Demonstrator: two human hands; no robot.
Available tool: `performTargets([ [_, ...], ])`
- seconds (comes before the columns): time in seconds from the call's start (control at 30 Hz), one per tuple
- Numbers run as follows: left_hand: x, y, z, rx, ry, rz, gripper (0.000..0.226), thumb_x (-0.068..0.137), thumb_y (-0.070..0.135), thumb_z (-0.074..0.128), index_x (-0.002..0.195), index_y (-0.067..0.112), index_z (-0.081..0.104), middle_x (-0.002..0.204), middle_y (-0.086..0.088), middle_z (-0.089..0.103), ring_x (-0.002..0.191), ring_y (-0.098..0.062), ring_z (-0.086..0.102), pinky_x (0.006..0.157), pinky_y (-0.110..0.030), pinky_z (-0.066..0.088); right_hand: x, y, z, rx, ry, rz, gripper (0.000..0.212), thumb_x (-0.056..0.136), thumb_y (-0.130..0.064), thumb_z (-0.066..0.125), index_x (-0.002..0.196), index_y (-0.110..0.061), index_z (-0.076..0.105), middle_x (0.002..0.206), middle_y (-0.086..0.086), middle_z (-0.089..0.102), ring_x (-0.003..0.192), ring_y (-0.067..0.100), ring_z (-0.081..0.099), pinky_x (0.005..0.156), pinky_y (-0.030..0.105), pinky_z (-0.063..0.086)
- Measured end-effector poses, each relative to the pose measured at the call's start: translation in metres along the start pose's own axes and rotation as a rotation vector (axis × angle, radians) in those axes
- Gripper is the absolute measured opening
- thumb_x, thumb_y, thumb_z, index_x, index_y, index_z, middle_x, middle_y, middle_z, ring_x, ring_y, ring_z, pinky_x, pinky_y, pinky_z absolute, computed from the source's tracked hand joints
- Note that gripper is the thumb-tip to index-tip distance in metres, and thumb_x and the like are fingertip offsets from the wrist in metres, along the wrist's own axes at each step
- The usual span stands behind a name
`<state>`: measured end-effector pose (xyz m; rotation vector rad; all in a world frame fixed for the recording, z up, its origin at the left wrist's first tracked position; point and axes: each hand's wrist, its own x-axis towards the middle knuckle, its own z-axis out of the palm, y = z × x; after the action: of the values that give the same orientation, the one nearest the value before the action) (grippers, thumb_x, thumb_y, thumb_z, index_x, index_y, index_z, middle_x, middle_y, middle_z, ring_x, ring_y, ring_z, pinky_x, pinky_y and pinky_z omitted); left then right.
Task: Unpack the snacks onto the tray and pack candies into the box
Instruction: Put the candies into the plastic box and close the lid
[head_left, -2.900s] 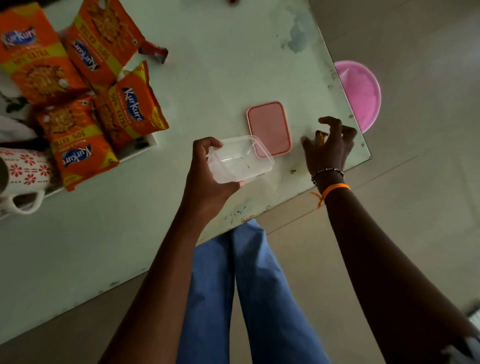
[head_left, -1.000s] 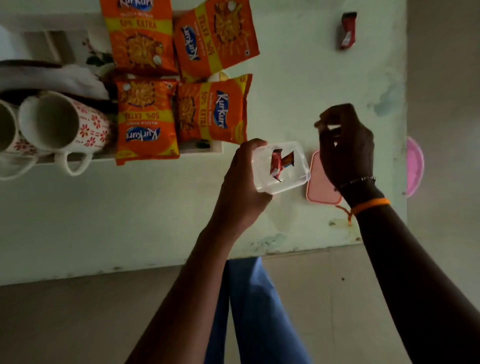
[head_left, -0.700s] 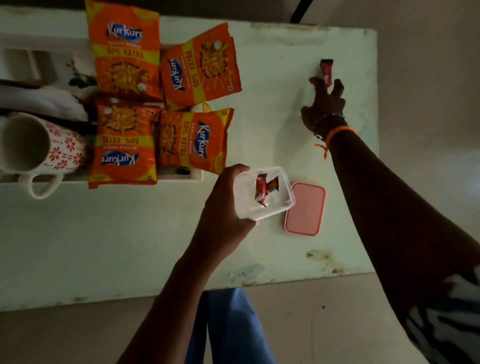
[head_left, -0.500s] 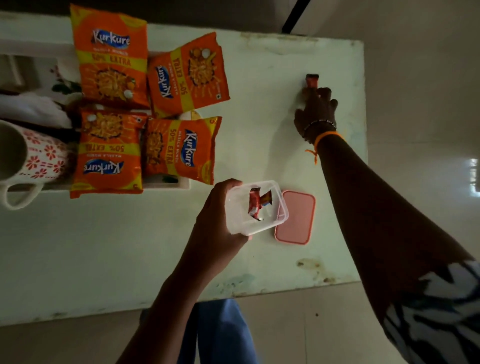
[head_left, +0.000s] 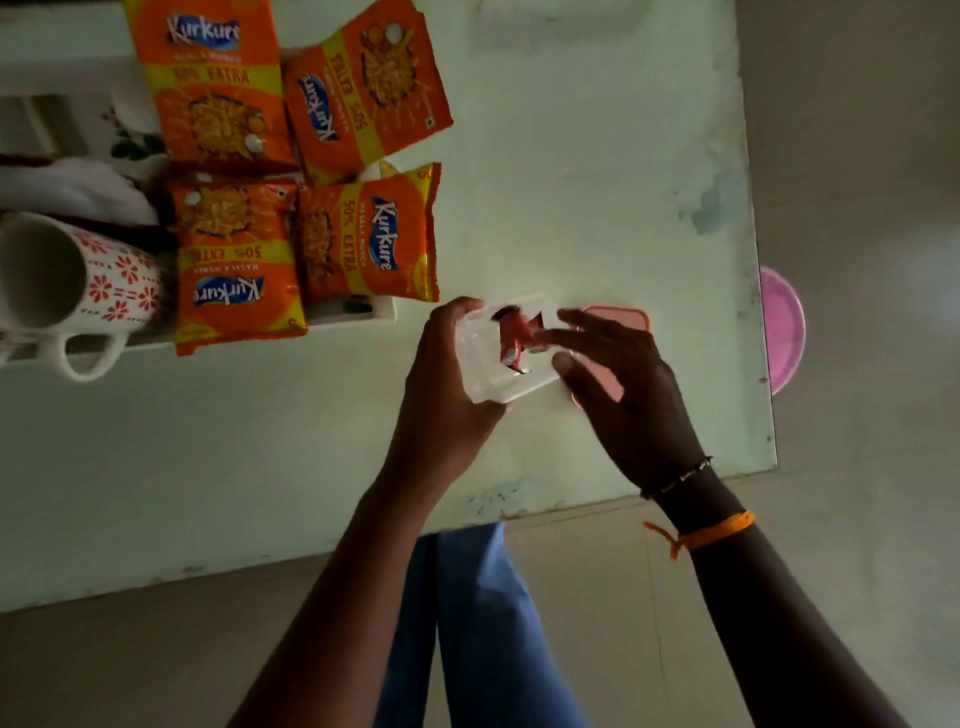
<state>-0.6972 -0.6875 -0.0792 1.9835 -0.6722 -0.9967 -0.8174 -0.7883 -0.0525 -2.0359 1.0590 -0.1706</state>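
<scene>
Right hand back over held box

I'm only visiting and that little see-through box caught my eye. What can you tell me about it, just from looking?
The clear box is a small rectangular tub that looks like thin plastic, with rounded corners and no lid on. The left hand holds it above the table, tipped slightly. Red-wrapped candies lie inside, and the right hand reaches its fingers over the open rim. A pink lid lies just beyond.
</scene>
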Motion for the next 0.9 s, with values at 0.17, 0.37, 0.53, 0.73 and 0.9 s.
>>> performTargets([
  [0.17,-0.01,-0.007,-0.008,-0.016,-0.038,0.013,0.082,0.061,0.004,0.08,0.13,0.017,0.038,0.132,-0.001,0.048,0.12,-0.009,0.044,0.096,-0.022,0.044,0.011,0.036,0.002,-0.015,0.215,0.333,0.033,0.083,-0.01,0.058,0.116,-0.015,0.059,0.119,0.005,0.061,0.111,0.027,0.055,0.095,0.024,0.039],
  [0.37,-0.019,-0.023,-0.011,-0.052,-0.056,-0.014,0.084,0.06,0.005,0.08,0.13,0.022,0.037,0.134,0.002,0.047,0.124,-0.012,0.044,0.099,-0.032,0.045,0.03,0.056,0.039,-0.339,0.085,0.613,0.081,0.068,-0.044,0.072,0.137,-0.031,0.031,0.142,0.014,0.027,0.122,0.04,0.031,0.095,0.051,0.039],
  [0.53,-0.024,-0.032,-0.014,-0.214,-0.057,-0.134,0.08,0.059,0.004,0.08,0.125,0.03,0.041,0.127,0.01,0.05,0.114,-0.008,0.05,0.086,-0.014,0.049,0.033,0.056,0.029,-0.131,0.188,0.541,0.067,0.066,-0.033,0.075,0.126,-0.027,0.045,0.128,0.016,0.036,0.113,0.034,0.042,0.093,0.035,0.04],
  [0.73,-0.027,-0.035,-0.026,-0.583,-0.083,-0.317,0.07,0.059,0.012,0.074,0.118,0.038,0.046,0.127,0.013,0.054,0.115,-0.014,0.054,0.082,-0.03,0.053,0.02,0.049,0.003,1.128,0.389,0.745,0.032,0.083,-0.032,0.059,0.108,-0.018,0.045,0.113,0.011,0.051,0.094,0.025,0.061,0.08,0.037,0.055],
  [0.9,-0.024,-0.041,-0.035,-0.679,-0.136,-0.331,0.071,0.058,0.007,0.073,0.117,0.04,0.049,0.127,0.015,0.054,0.119,-0.016,0.052,0.078,-0.028,0.054,0.003,0.035,0.027,1.425,0.201,0.673,0.007,0.086,-0.017,0.055,0.086,-0.012,0.05,0.103,0.009,0.058,0.096,0.02,0.06,0.084,0.028,0.049],
])
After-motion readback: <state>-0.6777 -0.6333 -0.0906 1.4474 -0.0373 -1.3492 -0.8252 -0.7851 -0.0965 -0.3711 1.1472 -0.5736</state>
